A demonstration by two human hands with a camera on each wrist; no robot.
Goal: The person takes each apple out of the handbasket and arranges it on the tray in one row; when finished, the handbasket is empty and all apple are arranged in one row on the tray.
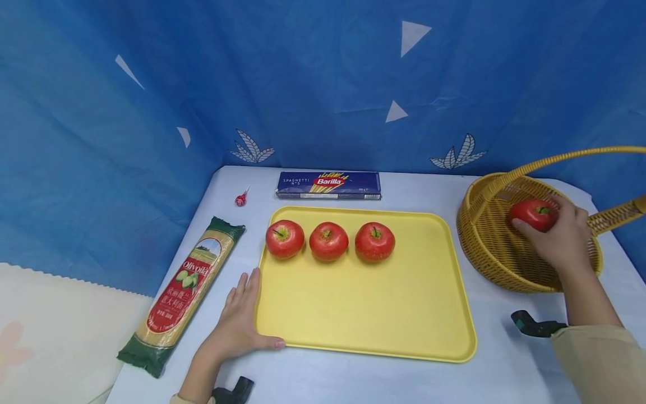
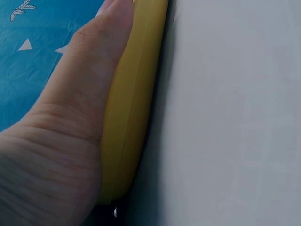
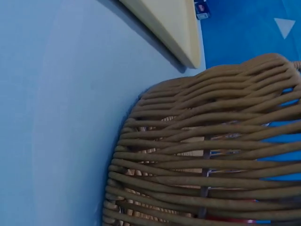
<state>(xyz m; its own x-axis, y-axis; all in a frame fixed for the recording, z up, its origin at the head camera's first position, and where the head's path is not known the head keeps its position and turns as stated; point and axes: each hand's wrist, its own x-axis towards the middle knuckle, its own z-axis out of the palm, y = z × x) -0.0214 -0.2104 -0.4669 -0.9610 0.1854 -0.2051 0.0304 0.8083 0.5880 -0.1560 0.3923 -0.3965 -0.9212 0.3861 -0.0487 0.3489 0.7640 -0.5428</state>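
My right hand (image 1: 565, 235) grips a red apple (image 1: 534, 215) inside the wicker basket (image 1: 471, 241) on the right. In the right wrist view the woven basket wall (image 3: 211, 122) hides the hand, and only a bit of red shows low through the weave. A yellow tray (image 1: 363, 308) lies in the middle of the table, with an apple (image 1: 285, 239), a second apple (image 1: 328, 241) and a third apple (image 1: 374, 242) in a row along its far side. Against the tray's near left corner rests my left hand (image 1: 242, 322), fingers straight along the left edge and thumb along the front rim.
A bag of spaghetti (image 1: 184, 292) lies left of the tray. Behind the tray is a blue spaghetti box (image 1: 329, 186), with a small red lollipop (image 1: 241, 198) to its left. The basket's tall handle (image 1: 570, 159) arches over the right side. A blue curtain (image 1: 323, 84) hangs behind the table.
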